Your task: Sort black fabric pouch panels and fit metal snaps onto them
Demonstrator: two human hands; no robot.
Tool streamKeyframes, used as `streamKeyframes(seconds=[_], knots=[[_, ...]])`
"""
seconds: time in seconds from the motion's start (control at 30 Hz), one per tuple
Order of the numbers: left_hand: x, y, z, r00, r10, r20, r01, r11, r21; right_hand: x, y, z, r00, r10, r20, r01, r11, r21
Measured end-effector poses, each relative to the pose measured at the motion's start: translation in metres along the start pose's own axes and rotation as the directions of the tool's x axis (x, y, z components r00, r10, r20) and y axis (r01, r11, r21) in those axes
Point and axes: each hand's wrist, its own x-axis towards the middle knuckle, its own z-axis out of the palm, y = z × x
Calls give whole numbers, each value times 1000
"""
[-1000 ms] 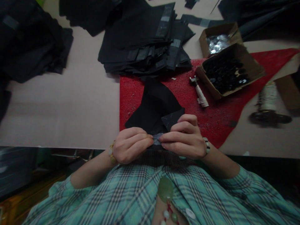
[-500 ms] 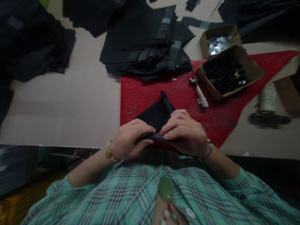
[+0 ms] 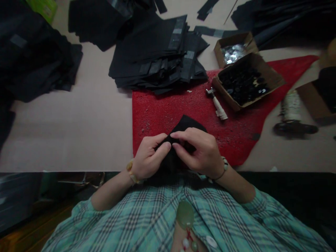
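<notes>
A piece of black fabric (image 3: 185,121) is held between my two hands at the table's front edge, partly over the red mat (image 3: 162,108). My left hand (image 3: 148,155) pinches it between thumb and forefinger. Right beside that pinch, my right hand (image 3: 201,150) grips the same piece with thumb and fingertips. One corner of the fabric points away from me past the fingers; its lower part hangs toward my lap in shadow. Beyond my right hand lies a small tool with a white-wrapped handle and metal head (image 3: 217,106), touched by neither hand.
Stacked black fabric pieces (image 3: 147,45) lie behind the mat, and a dark pile (image 3: 34,59) sits at the left. On the right stand a box of small black parts (image 3: 244,82), a box of shiny metal pieces (image 3: 233,52) and a wrapped tool with a dark base (image 3: 292,115).
The black fabric has been turned, so its folded strip no longer shows and a corner points away. My fingertips have drawn together on its edge. The view has shifted slightly.
</notes>
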Motion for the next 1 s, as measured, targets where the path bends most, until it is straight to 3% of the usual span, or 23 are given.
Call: streamKeyframes(seconds=[0.13,0.3,0.47,0.63,1.0], knots=[[-2,0,1,998,-11,54,13,999,-44,2,1,-2,995,88,56,-93,991,97],[-3,0,1,995,-49,92,64,984,-164,4,0,-6,961,175,213,-232,931,283],[-4,0,2,991,-55,118,84,962,-259,4,0,-4,937,248,246,-337,822,458],[-4,0,2,994,6,111,21,969,-247,4,1,0,919,285,272,-392,730,560],[-3,1,1,988,69,136,-57,994,-90,-1,-3,4,931,317,183,-365,837,408]])
